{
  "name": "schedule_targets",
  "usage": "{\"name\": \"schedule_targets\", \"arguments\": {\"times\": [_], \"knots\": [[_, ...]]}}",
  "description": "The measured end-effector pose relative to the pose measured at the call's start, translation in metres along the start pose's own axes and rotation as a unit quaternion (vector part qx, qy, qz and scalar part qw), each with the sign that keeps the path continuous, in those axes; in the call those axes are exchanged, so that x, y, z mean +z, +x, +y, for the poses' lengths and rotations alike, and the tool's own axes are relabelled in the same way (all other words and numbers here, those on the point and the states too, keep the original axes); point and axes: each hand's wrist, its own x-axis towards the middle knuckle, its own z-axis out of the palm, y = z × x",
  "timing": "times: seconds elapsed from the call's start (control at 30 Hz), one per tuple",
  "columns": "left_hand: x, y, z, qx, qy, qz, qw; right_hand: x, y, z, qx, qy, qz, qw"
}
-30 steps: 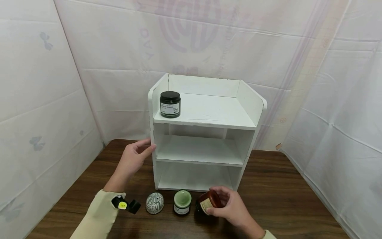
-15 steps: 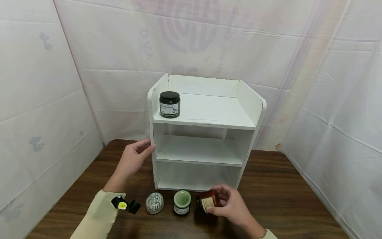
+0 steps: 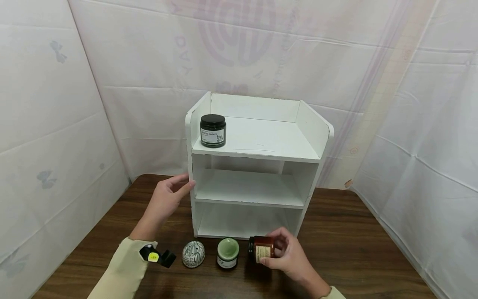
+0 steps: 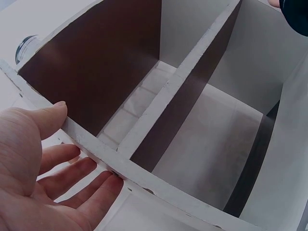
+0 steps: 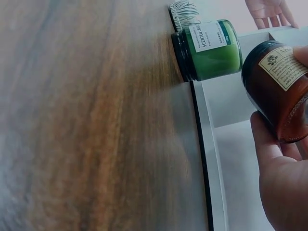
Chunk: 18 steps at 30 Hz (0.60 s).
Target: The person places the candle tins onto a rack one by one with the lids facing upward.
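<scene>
Brown glass makes up the jar [image 3: 261, 250] that the right hand [image 3: 289, 257] holds just above the desk [image 3: 354, 249], at the near right foot of the shelf [image 3: 257, 166]. The grip is closed around it: fingers curl over the far side and the thumb presses the near side, under a pale label that faces the camera. In the right wrist view the jar [image 5: 279, 86] sits tilted in the hand [image 5: 284, 178], its dark base end pointing away from the palm.

Just left of it a green jar [image 3: 228, 252] stands on the desk, and left of that lies a round white pot with a leaf pattern [image 3: 193, 253]. The three form a row along the near edge of the shelf, the brown jar near the green one but not touching it.

Over at the shelf's left wall, the left hand [image 3: 168, 199] rests with a wide grip, fingers straight. The left wrist view shows the thumb [image 4: 45, 118] on the front edge of that wall and the other fingers [image 4: 84, 180] flat against its outer face; nothing is pinched.

White and chipped at the edges, the shelf has three levels. On the top one, at the near left corner, stands a black jar [image 3: 213, 130] with a white label. A pale sleeve [image 3: 123, 270] covers the left forearm, with a small black device carrying a yellow tag [image 3: 157, 256] at the cuff. Creased white sheeting [image 3: 410, 104] hangs behind and beside the desk.
</scene>
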Motion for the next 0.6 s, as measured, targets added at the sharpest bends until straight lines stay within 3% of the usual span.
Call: {"name": "schedule_targets", "arguments": {"times": [0.43,0.6], "knots": [[0.0004,-0.0014,0.0018,0.001,0.0,0.001,1.0,0.0011,-0.0008,0.0033,-0.031,0.002,-0.022,0.9993],[0.0005,-0.0017,0.002,0.002,0.0,0.0,1.0,0.0011,-0.0022,0.0005,-0.042,-0.024,-0.016,0.9987]]}}
